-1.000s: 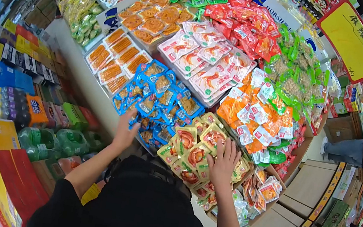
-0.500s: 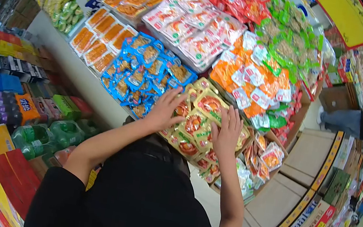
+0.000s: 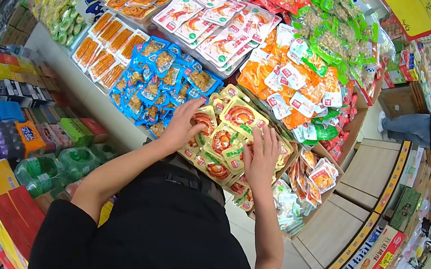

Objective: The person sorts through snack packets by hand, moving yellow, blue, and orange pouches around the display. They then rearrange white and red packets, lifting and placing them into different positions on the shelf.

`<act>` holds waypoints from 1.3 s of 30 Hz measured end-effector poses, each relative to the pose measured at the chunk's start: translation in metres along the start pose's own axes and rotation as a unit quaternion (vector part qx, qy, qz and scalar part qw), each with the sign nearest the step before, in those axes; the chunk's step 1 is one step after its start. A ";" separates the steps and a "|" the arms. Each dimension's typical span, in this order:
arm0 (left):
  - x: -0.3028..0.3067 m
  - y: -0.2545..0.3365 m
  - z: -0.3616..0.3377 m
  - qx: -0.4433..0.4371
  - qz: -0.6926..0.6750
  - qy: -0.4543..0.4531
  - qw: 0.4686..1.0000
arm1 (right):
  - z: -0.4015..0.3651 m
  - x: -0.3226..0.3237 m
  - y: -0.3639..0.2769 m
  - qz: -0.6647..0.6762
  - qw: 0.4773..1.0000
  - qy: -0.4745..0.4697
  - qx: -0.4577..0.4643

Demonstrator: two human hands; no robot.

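1. Left hand (image 3: 181, 127), right hand (image 3: 260, 159): flat and spread on the yellow packets (image 3: 241, 116), centre frame. Nothing clasped.
2. Blue packets (image 3: 150, 82) butting the pile, centre-left.
3. Judged best: light, even pressure; nudge packets square; avoid spill into the blue packets.

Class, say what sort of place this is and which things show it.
Probably a grocery shop: heaped snack packets, stacked bottled drinks at the left, and a yellow sign above.

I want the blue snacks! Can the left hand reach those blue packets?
Probably yes. The left hand lies open on the yellow packets, right beside the blue packets, and nothing covers them or stands between.
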State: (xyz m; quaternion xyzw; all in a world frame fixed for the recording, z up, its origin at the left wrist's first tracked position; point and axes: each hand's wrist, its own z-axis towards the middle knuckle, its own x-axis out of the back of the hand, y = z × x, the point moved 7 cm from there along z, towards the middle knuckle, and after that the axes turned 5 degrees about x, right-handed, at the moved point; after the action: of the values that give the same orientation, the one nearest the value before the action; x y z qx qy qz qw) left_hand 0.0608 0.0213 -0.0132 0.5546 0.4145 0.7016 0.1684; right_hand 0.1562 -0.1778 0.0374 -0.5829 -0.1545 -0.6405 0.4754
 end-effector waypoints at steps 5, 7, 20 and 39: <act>0.002 -0.021 0.014 0.090 -0.098 0.022 0.991 | 0.021 -0.011 0.000 -0.005 1.000 -0.010 0.017; 0.003 -0.017 0.020 0.111 -0.121 0.020 0.986 | 0.022 -0.020 0.004 -0.011 1.000 -0.005 0.028; -0.011 0.014 0.053 0.026 -0.115 0.022 0.993 | 0.017 -0.019 0.006 0.016 0.999 0.033 0.000; -0.002 0.024 0.029 -0.030 -0.061 0.013 0.998 | 0.009 -0.057 -0.006 -0.051 0.995 -0.086 0.019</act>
State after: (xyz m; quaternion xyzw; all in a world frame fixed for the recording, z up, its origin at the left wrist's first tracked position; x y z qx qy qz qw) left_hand 0.0931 0.0169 0.0052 0.5138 0.4285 0.7095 0.2216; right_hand 0.1490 -0.1439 -0.0088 -0.6185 -0.2364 -0.6082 0.4378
